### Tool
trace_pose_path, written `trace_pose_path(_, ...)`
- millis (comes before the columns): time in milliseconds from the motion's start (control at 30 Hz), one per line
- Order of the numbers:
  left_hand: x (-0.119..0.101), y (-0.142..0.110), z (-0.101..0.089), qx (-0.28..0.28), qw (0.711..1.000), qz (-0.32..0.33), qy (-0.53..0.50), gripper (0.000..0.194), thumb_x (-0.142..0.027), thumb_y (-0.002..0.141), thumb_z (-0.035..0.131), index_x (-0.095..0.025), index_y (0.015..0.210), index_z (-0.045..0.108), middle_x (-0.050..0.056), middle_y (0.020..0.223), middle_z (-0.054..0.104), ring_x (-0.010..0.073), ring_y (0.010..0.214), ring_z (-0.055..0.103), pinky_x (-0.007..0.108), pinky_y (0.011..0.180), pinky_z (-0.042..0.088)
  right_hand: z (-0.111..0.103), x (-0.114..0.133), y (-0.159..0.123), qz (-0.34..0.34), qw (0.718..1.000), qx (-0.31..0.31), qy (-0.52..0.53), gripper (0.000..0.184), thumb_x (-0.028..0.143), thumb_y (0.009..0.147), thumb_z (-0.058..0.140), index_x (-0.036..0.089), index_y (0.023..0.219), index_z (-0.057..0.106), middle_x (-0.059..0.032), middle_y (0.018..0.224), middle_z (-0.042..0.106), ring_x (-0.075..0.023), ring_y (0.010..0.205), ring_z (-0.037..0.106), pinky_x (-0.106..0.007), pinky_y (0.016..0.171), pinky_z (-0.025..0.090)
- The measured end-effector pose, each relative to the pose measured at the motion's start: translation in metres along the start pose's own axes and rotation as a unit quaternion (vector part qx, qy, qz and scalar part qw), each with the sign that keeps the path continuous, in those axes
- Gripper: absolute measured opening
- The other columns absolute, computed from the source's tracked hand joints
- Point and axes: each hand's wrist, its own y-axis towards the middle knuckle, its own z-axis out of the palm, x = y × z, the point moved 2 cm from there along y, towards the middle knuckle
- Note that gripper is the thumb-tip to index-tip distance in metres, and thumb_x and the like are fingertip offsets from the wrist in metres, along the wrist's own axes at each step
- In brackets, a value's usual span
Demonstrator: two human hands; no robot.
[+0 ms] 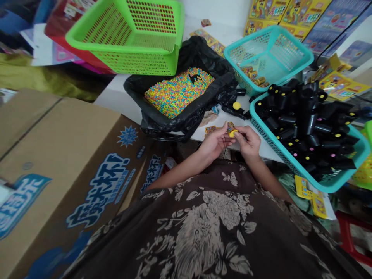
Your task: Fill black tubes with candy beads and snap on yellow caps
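Note:
A small tub with a yellow lid and a printed wrapper [231, 129] is held between my two hands, tilted, above the front of the white table [273, 150]. My left hand [215, 142] grips its left side with thumb and fingers. From the other side, my right hand [248, 142] has its fingertips on the yellow end. Printed labels [210, 130] lie just beyond my left hand. A loose yellow lid [236, 105] rests on black plastic farther back. Candy balls [178, 93] in several colours fill a container lined with a black bag [135, 87].
At right, a turquoise basket [279, 164] is heaped with black tubes [309, 124]; behind it, another turquoise basket [270, 33] holds several wrapped tubs [254, 75]. A green basket [133, 52] stands back left. Large cardboard boxes [66, 131] fill the left side. Yellow printed boxes [273, 11] are stacked behind.

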Motion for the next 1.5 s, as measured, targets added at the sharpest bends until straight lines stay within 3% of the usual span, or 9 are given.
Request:
trace_pose_path(267,0.000,0.001,0.001,0.012,0.999,-0.016,0.028,0.028,-0.035,0.094,0.077,-0.015,0.075,0.072,0.002,0.063,0.069,0.0091,0.052,0.061,0.020,0.051,0.041,0.007,-0.012,-0.003,0.119,0.984,-0.040,0.125,0.045,0.066,0.085,0.080,0.022,0.092,0.074,0.0003,0.076,0.071,-0.0155,0.064,0.065,-0.030,0.061,0.056)
trace_pose_path(533,-0.001,0.000,0.001,0.021,0.998,0.044,0.049,0.034,-0.039,0.082,0.089,-0.015,0.071,0.067,-0.001,0.059,0.064,0.0070,0.049,0.056,0.019,0.048,0.038,-0.005,0.013,0.005,-0.026,0.998,0.052,0.012,0.023,0.045,0.098,0.073,0.025,0.107,0.079,-0.0020,0.086,0.072,-0.0172,0.077,0.066,-0.033,0.070,0.056)
trace_pose_path(767,-0.011,0.001,-0.005,0.048,0.989,0.033,0.134,0.048,-0.041,0.065,0.098,-0.018,0.075,0.057,-0.003,0.063,0.063,0.0083,0.046,0.056,0.020,0.043,0.037,-0.002,0.010,0.002,0.027,0.996,0.022,0.077,0.033,0.055,0.094,0.075,0.023,0.090,0.078,-0.0012,0.076,0.070,-0.0170,0.069,0.066,-0.033,0.067,0.057)
trace_pose_path(933,-0.038,0.002,-0.006,0.130,0.957,0.024,0.259,0.054,-0.042,0.055,0.099,-0.018,0.092,0.066,-0.002,0.068,0.068,0.0098,0.050,0.058,0.020,0.046,0.038,-0.005,0.010,0.003,0.127,0.974,0.024,0.186,0.030,0.052,0.090,0.081,0.023,0.093,0.079,0.0002,0.075,0.071,-0.0141,0.061,0.065,-0.028,0.059,0.057)
trace_pose_path(1067,-0.058,0.007,-0.002,0.185,0.896,0.014,0.404,0.047,-0.036,0.052,0.099,-0.017,0.080,0.067,-0.003,0.069,0.067,0.0089,0.055,0.056,0.020,0.053,0.040,-0.009,0.010,0.003,0.141,0.963,0.007,0.229,0.025,0.048,0.090,0.082,0.023,0.093,0.078,0.0023,0.067,0.069,-0.0139,0.057,0.066,-0.027,0.058,0.058)
trace_pose_path(1167,-0.078,0.013,0.008,0.160,0.870,0.068,0.461,0.044,-0.034,0.051,0.100,-0.017,0.073,0.066,-0.004,0.064,0.064,0.0084,0.056,0.054,0.020,0.056,0.040,-0.011,0.005,-0.001,0.141,0.968,0.014,0.208,0.025,0.047,0.094,0.077,0.023,0.103,0.076,0.0018,0.070,0.072,-0.0148,0.059,0.067,-0.028,0.059,0.059)
trace_pose_path(1300,-0.121,0.036,0.037,0.085,0.866,0.146,0.470,0.042,-0.034,0.055,0.100,-0.017,0.074,0.066,-0.004,0.061,0.063,0.0084,0.051,0.052,0.020,0.049,0.038,-0.015,-0.006,-0.009,0.093,0.994,0.043,0.047,0.023,0.045,0.096,0.073,0.022,0.093,0.076,-0.0026,0.079,0.074,-0.0173,0.068,0.069,-0.030,0.065,0.058)
trace_pose_path(1400,-0.156,0.072,0.068,0.013,0.860,0.189,0.473,0.038,-0.027,0.064,0.098,-0.016,0.086,0.069,-0.004,0.061,0.062,0.0089,0.050,0.055,0.021,0.050,0.044,-0.015,-0.010,-0.012,0.063,0.994,0.088,-0.017,0.023,0.042,0.098,0.069,0.022,0.087,0.075,-0.0040,0.079,0.072,-0.0185,0.074,0.069,-0.031,0.071,0.057)
trace_pose_path(1500,-0.179,0.122,0.099,-0.050,0.817,0.226,0.528,0.032,-0.019,0.071,0.095,-0.015,0.093,0.071,-0.006,0.061,0.059,0.0085,0.054,0.058,0.022,0.060,0.052,-0.014,-0.010,-0.012,0.064,0.992,0.111,-0.022,0.021,0.038,0.101,0.066,0.022,0.090,0.074,-0.0040,0.080,0.071,-0.0186,0.075,0.068,-0.030,0.072,0.057)
